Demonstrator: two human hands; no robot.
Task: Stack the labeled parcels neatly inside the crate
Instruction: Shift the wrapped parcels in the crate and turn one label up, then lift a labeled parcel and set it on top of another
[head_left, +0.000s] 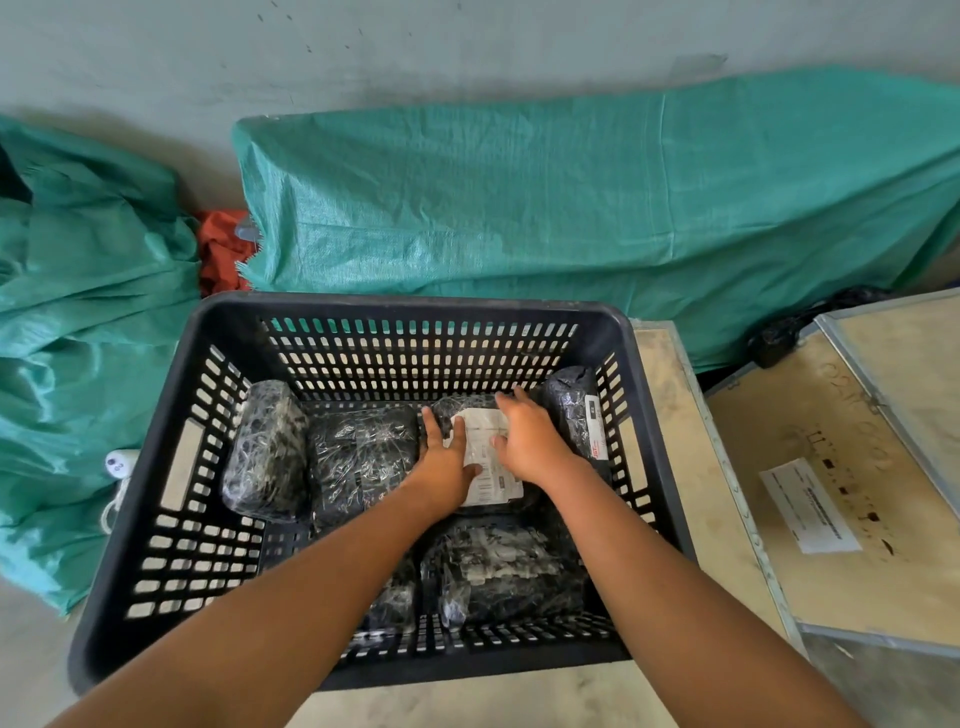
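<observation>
Well along: both hands — left, right — flat with fingers spread on labelled parcel in crate, five more bedded around, none seen outside.

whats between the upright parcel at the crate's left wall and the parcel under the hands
In the head view, one flat black-wrapped parcel lies between the upright parcel and the labelled parcel.
</observation>
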